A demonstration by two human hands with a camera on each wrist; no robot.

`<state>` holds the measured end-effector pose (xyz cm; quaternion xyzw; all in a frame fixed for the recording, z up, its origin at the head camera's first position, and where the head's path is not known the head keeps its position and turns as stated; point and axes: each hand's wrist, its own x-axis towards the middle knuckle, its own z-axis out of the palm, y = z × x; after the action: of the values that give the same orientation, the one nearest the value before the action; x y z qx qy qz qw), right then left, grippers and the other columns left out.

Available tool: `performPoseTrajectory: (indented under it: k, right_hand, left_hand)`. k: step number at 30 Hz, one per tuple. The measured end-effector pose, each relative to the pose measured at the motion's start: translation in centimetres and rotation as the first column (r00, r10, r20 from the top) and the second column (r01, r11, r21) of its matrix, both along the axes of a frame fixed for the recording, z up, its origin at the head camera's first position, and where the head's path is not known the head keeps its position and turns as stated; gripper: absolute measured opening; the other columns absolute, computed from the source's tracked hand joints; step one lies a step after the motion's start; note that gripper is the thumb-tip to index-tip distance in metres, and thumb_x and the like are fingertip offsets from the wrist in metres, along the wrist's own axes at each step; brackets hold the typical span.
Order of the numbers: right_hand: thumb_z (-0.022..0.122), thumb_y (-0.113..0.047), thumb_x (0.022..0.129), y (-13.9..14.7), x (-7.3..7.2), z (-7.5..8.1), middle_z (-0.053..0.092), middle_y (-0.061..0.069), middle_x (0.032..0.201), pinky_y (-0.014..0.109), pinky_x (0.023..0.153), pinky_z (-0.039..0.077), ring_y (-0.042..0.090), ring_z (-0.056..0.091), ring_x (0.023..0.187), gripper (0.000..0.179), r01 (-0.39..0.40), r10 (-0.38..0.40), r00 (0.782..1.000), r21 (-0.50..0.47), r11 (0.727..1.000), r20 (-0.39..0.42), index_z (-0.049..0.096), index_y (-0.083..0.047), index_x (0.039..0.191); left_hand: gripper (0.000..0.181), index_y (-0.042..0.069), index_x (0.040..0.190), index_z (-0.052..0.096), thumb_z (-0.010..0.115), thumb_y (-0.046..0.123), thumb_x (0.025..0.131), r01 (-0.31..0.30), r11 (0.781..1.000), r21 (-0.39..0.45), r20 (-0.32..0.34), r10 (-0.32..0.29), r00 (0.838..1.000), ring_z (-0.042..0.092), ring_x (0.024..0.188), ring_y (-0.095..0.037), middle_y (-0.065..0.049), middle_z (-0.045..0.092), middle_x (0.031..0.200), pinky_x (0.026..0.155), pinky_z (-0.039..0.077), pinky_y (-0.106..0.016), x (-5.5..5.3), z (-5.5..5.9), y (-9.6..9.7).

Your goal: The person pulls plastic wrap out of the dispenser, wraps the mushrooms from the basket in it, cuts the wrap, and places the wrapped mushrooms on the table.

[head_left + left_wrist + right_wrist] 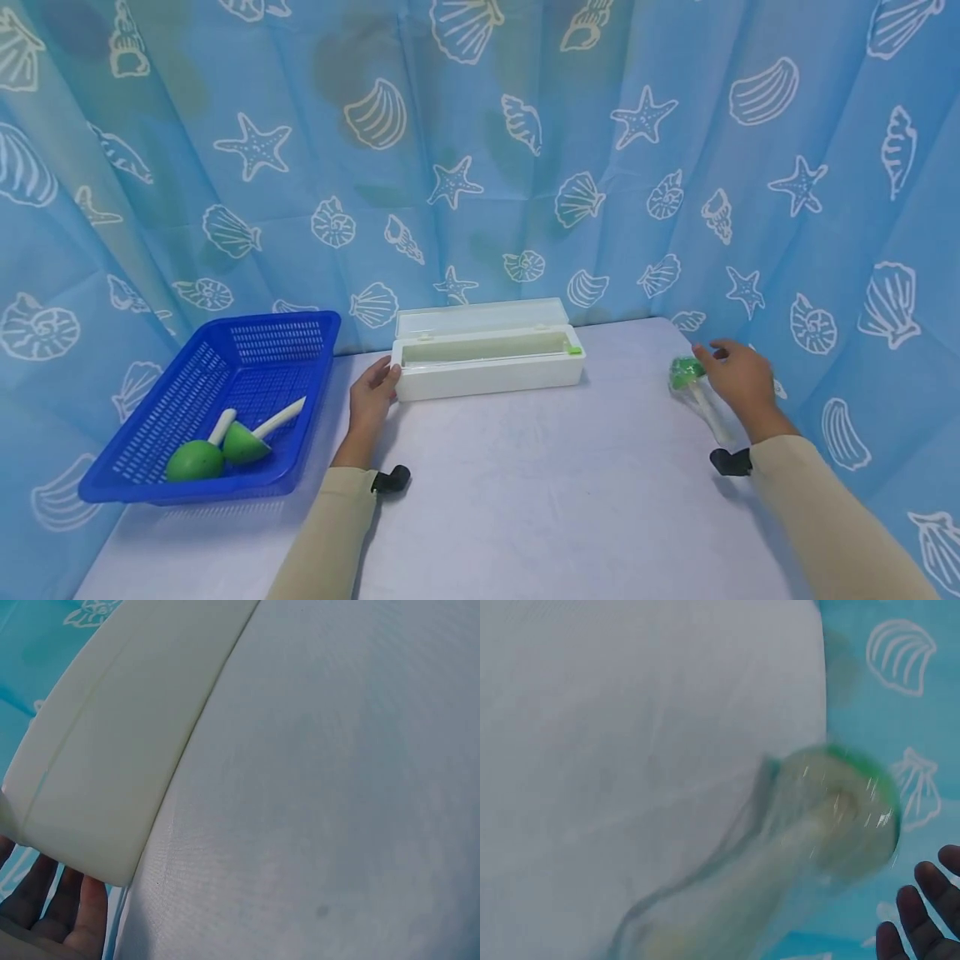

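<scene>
A white cling film box stands at the back of the table with its clear lid raised. My left hand rests against its left end; in the left wrist view the fingers touch that end. Over to the right lies a toy mushroom with a green cap and white stem, wrapped in clear film. Beside its cap is my right hand. The right wrist view shows the fingers loose and apart from the wrapped mushroom, with nothing held.
A blue plastic basket stands at the left with two green mushrooms inside. A small green slider sits at the box's right end. Behind the white table hangs a blue curtain printed with shells.
</scene>
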<state>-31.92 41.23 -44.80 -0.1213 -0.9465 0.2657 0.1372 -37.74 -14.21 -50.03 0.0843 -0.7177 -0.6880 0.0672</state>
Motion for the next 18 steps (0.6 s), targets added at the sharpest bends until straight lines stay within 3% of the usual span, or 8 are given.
performPoseTrajectory:
  k: [6,12,15,18]
  right_hand:
    - [0.046,-0.045,0.1,-3.3,-1.7,0.4,0.051,0.031,0.127,0.063,0.093,0.04,0.049,0.047,0.115,0.061,-0.038,0.038,0.999,-0.028,0.999,-0.022,0.049,0.006,0.134]
    - [0.051,-0.034,0.1,-6.4,-3.7,-0.1,0.054,0.028,0.129,0.063,0.096,0.037,0.049,0.045,0.12,0.047,-0.05,0.055,0.996,0.067,0.996,-0.067,0.056,0.002,0.13]
    - [0.052,-0.029,0.098,-6.7,-4.2,0.2,0.052,0.03,0.129,0.065,0.095,0.035,0.051,0.043,0.119,0.044,-0.012,0.019,0.998,0.117,0.993,-0.058,0.058,0.004,0.126]
    - [0.051,-0.027,0.098,-5.8,-4.1,1.0,0.047,0.033,0.131,0.066,0.095,0.035,0.054,0.041,0.119,0.045,0.023,-0.021,1.0,0.09,0.996,-0.021,0.055,0.007,0.128]
  left_hand:
    - [0.053,0.015,0.14,0.052,0.064,0.038,0.094,0.004,1.0,-0.013,0.001,-0.004,1.0,0.051,0.123,-0.03,-0.012,0.049,0.143,0.097,0.046,-0.041,0.1,0.0,0.0]
    - [0.052,0.016,0.141,0.052,0.063,0.037,0.095,0.016,1.0,-0.017,-0.007,-0.016,1.0,0.05,0.124,-0.029,-0.012,0.048,0.144,0.097,0.046,-0.041,0.2,0.1,-0.2]
    - [0.051,0.016,0.14,0.053,0.063,0.037,0.094,0.013,1.0,-0.015,-0.007,-0.013,1.0,0.051,0.124,-0.029,-0.013,0.049,0.143,0.096,0.047,-0.041,0.1,0.0,-0.2]
    - [0.051,0.016,0.139,0.053,0.064,0.036,0.094,0.016,1.0,-0.007,-0.012,-0.016,1.0,0.051,0.123,-0.028,-0.013,0.049,0.142,0.096,0.047,-0.041,0.1,0.0,-0.2]
